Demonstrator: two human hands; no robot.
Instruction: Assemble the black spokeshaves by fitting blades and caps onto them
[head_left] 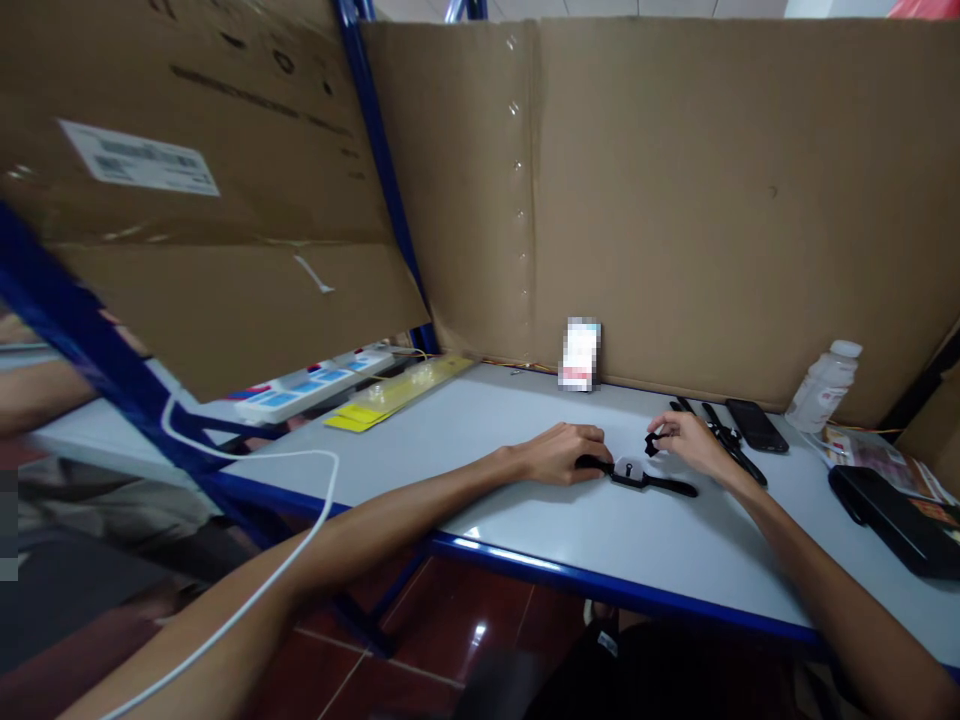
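Note:
A watch with black straps (pixel 628 474) lies on the grey table in front of me. Its face looks pale, with a small dark mark in the middle. My left hand (pixel 566 453) rests on the table with curled fingers closed on the strap at the watch's left end. The other strap stretches out to the right along the tabletop. Just above and right of the watch, my right hand (pixel 686 440) pinches a small black piece (pixel 651 443), too small to name. Behind that hand lie several black straps (pixel 731 437), which look like more watches.
A lit phone (pixel 580 355) leans against the cardboard wall (pixel 712 200). On the right are a dark phone (pixel 756 426), a bottle (pixel 825 388) and a black case (pixel 896 520). Yellow sheets (pixel 401 395) and a power strip (pixel 315 387) lie left. A white cable (pixel 300 545) crosses my left arm.

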